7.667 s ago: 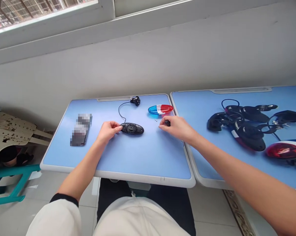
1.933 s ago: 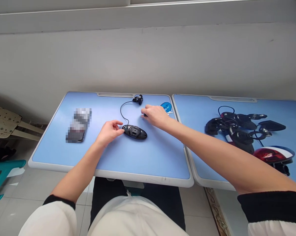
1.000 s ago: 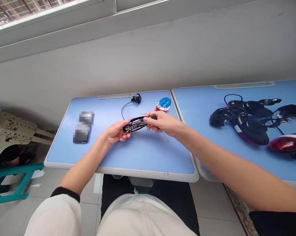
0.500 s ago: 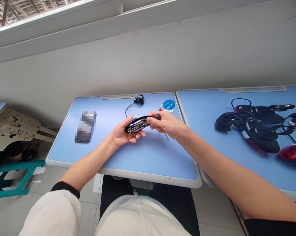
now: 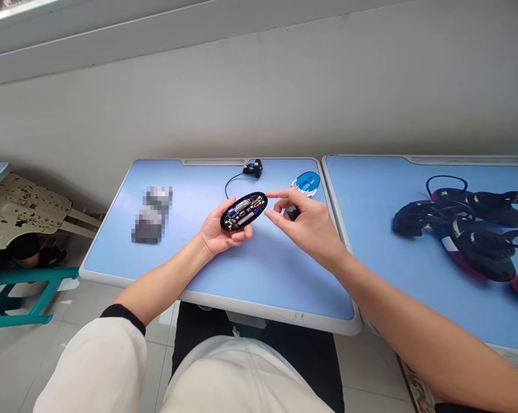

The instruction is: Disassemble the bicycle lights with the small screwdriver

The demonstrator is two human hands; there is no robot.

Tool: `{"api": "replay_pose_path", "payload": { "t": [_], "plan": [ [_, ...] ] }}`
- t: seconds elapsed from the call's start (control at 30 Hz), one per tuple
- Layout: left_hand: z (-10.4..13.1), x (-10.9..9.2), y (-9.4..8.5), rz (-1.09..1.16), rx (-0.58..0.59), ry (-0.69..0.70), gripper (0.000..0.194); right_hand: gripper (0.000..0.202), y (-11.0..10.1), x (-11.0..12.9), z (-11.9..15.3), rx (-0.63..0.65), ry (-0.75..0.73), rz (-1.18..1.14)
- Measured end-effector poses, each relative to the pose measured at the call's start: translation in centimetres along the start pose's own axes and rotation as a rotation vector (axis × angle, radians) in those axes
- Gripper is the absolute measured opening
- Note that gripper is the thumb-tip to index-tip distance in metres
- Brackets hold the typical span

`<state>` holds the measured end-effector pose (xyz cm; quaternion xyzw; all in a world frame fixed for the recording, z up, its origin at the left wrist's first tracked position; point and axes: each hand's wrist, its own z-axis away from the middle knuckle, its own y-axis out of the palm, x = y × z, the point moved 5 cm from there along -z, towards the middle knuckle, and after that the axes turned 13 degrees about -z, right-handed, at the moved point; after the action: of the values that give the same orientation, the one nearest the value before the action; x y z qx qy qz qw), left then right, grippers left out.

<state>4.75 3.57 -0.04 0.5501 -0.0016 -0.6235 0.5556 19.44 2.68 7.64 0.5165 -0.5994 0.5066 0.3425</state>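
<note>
Batteries (image 5: pixel 248 216) look like the weak point to me: two cylinders lie bare in the black oval housing (image 5: pixel 243 211), open face up at the centre of my clock, and I judge a tilt or prod could jolt one loose. A tug on the thin cable (image 5: pixel 226 187), arcing at eleven o'clock toward the black clamp (image 5: pixel 254 168) at twelve, might strain its ends. From eight o'clock, my left hand (image 5: pixel 215 233) cradles the housing, thumb behind, fingers closed beneath. At three o'clock, my right hand (image 5: pixel 312 222) keeps thumb and forefinger parted beside the housing's tip; I cannot tell whether they touch it. Its other fingers appear curled around a black handle (image 5: pixel 291 213), which could bump exposed parts.
</note>
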Motion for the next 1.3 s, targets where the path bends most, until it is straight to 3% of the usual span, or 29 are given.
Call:
{"api": "replay_pose_path", "payload": {
  "t": [0.13, 0.2, 0.33, 0.4, 0.63, 0.97, 1.3],
  "plan": [
    [0.5, -0.3, 0.1, 0.024, -0.003, 0.081, 0.068, 0.016, 1.1, -0.1, 1.0, 0.016, 0.078, -0.091],
    [0.8, -0.4, 0.4, 0.024, -0.006, 0.122, 0.07, 0.012, 1.4, -0.8, 1.1, 0.011, 0.242, -0.254],
    [1.0, -0.4, 0.8, 0.021, -0.001, 0.153, 0.057, 0.024, 2.6, -2.4, 1.3, 0.043, 0.682, -0.735],
    [0.9, -0.4, 0.8, 0.01, -0.004, 0.176, 0.05, 0.026, 3.2, -2.6, 1.3, 0.067, 0.789, -0.911],
    [0.7, 0.0, 0.7, -0.103, -0.124, 0.291, 0.046, 0.021, 4.7, -3.3, 1.2, -0.008, 0.86, -1.167],
    [0.8, -0.2, 0.7, -0.264, -0.274, 0.4, 0.051, 0.023, 5.7, -3.7, 1.1, -0.054, 0.802, -1.257],
    [1.6, -0.5, 1.1, -0.377, -0.401, 0.48, 0.058, 0.018, 6.0, -3.9, 0.9, -0.115, 0.836, -1.196]
  ]
}}
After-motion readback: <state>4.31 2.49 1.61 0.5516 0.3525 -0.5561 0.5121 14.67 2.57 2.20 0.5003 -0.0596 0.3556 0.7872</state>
